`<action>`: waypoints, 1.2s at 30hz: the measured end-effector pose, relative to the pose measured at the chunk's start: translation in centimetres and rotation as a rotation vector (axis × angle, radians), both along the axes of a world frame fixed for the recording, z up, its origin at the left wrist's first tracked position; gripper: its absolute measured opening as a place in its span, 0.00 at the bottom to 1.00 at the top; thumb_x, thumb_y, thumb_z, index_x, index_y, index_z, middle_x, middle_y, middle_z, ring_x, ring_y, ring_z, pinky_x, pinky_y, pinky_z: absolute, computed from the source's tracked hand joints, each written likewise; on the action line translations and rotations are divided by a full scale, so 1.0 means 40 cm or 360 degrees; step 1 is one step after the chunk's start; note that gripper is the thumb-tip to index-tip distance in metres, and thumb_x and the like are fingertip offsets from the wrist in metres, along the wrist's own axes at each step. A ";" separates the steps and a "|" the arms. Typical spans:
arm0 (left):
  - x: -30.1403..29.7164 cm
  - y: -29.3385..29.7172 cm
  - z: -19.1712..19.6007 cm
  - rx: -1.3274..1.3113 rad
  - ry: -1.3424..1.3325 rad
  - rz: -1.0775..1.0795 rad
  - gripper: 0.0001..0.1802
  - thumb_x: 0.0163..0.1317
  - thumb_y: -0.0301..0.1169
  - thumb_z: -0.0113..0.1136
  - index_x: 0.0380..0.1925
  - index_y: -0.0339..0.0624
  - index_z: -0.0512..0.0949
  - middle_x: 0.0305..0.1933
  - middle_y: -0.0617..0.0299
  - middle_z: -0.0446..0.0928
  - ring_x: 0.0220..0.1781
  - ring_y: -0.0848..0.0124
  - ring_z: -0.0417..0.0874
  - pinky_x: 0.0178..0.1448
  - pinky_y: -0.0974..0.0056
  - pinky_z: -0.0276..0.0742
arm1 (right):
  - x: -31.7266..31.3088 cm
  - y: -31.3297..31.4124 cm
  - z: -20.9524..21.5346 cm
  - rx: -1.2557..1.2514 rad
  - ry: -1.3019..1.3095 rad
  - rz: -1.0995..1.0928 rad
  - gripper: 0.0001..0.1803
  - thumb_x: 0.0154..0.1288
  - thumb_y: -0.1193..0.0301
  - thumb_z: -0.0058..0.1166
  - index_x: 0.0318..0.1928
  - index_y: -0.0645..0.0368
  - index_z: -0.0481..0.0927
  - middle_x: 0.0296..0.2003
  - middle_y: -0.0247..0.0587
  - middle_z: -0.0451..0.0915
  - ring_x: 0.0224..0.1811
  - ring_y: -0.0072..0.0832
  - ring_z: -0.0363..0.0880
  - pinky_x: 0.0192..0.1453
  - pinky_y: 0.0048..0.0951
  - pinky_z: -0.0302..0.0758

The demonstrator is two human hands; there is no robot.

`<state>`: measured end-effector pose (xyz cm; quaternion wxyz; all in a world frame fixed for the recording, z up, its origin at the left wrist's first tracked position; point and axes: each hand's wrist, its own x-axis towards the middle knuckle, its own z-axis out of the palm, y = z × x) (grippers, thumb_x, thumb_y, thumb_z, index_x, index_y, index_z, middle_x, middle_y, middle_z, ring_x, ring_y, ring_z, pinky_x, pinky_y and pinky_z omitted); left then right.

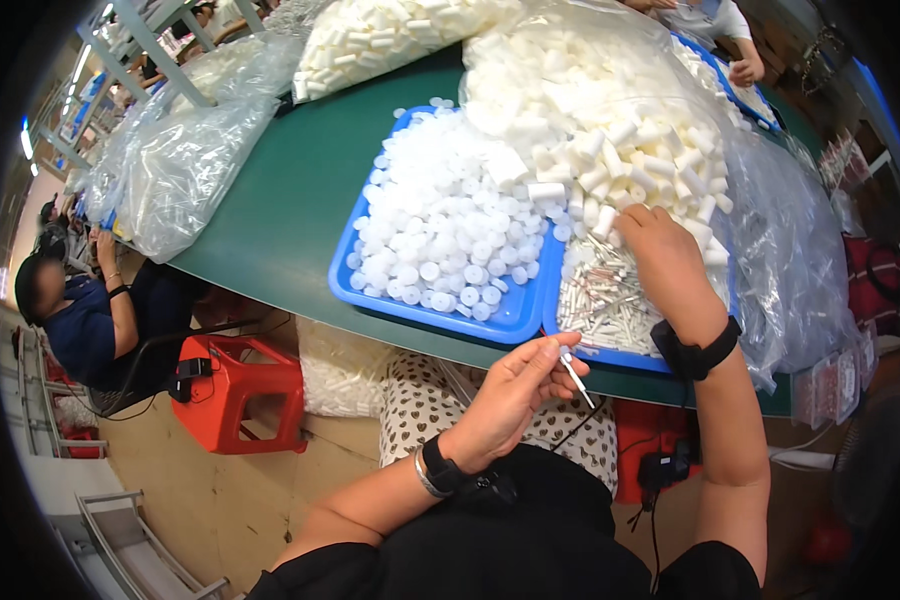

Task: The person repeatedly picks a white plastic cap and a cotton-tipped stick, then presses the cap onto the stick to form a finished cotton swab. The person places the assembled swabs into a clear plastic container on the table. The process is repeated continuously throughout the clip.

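Note:
My left hand (515,395) is closed in a pinch at the table's near edge, holding a thin white rod (574,378) with a small pale piece at its upper end. My right hand (667,262) reaches over the tray of thin metal-and-white pins (602,300), fingers curled down at the border of a heap of white foam-like cylinders (660,165). One white cylinder (605,222) is at its thumb and fingertips, which are partly hidden. Left of the pins, a blue tray (345,280) holds many small translucent white discs (435,220).
Clear plastic bags (785,260) lie to the right, and another bag (185,150) to the left on the green table (290,190). A full bag of white cylinders (395,45) sits at the back. A red stool (240,395) and a seated person (90,320) are at left.

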<state>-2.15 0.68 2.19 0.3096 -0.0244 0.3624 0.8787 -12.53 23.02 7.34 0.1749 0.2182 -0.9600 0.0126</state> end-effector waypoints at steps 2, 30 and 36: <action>-0.006 -0.007 -0.005 0.0001 -0.0009 -0.0005 0.24 0.78 0.40 0.45 0.62 0.31 0.68 0.47 0.56 0.81 0.43 0.78 0.79 0.51 0.72 0.76 | -0.008 0.005 -0.009 0.0023 0.0025 0.0030 0.07 0.55 0.79 0.49 0.36 0.60 0.74 0.35 0.42 0.74 0.39 0.41 0.76 0.43 0.40 0.76; 0.003 0.003 0.019 -0.0007 0.0151 0.0142 0.17 0.73 0.36 0.55 0.56 0.39 0.75 0.43 0.67 0.77 0.42 0.80 0.75 0.47 0.73 0.73 | 0.276 -0.121 0.017 -0.1243 -0.0539 0.0199 0.12 0.52 0.81 0.67 0.35 0.61 0.78 0.31 0.40 0.75 0.27 0.32 0.79 0.33 0.30 0.76; -0.003 0.005 0.027 -0.0310 0.0374 0.0207 0.17 0.73 0.32 0.55 0.56 0.36 0.76 0.38 0.67 0.78 0.38 0.81 0.76 0.46 0.75 0.76 | 0.300 -0.110 0.012 -0.2075 -0.1246 -0.0043 0.08 0.67 0.77 0.58 0.42 0.64 0.73 0.37 0.41 0.79 0.36 0.25 0.83 0.41 0.25 0.82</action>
